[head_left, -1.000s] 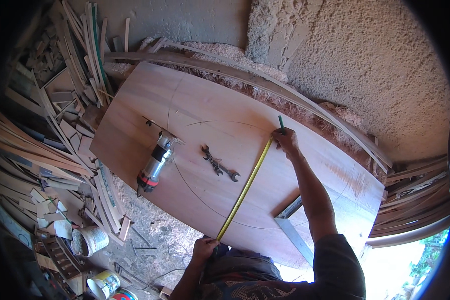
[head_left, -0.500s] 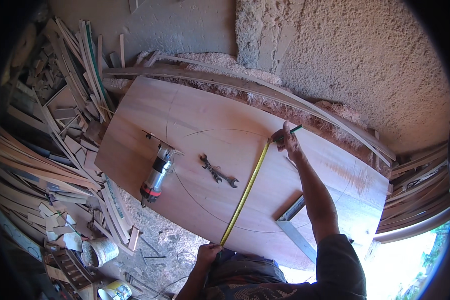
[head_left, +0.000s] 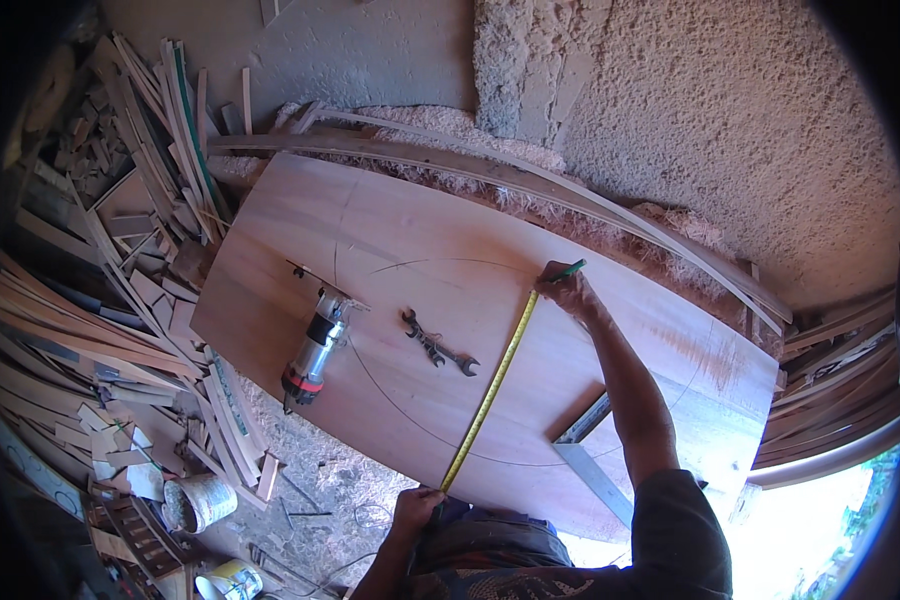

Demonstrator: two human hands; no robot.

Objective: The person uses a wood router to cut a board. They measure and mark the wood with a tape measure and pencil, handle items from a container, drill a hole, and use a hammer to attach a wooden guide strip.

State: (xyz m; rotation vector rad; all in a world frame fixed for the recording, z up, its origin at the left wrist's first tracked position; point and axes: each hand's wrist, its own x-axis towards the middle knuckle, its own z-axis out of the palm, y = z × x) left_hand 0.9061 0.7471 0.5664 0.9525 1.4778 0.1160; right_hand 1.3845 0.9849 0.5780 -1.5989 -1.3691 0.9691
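A yellow tape measure [head_left: 488,402] stretches slantwise over a large wooden panel [head_left: 410,215]. At the near edge my left hand [head_left: 416,508] is closed on the tape's lower end; its case is mostly hidden there. By the tape's far end, my right hand [head_left: 568,288] grips a green pencil [head_left: 572,269] and rests close to a drawn curve. Whether that hand also pinches the tape tip cannot be made out. Left of the tape lie open-end wrenches [head_left: 438,343]. A metal-bodied power tool [head_left: 315,345] with a red band lies farther left. Beside my right forearm sits a square [head_left: 590,470].
Wood strips and offcuts [head_left: 80,330] are heaped at the left. A white bucket [head_left: 198,503] stands on the floor lower left. Long curved boards [head_left: 530,175] run along the rough wall behind the panel. More boards [head_left: 840,370] are stacked at the right.
My right hand has shifted slightly left and down toward the tape's far end, its fingers drawn in around the pencil. My left hand and the tape look unmoved.
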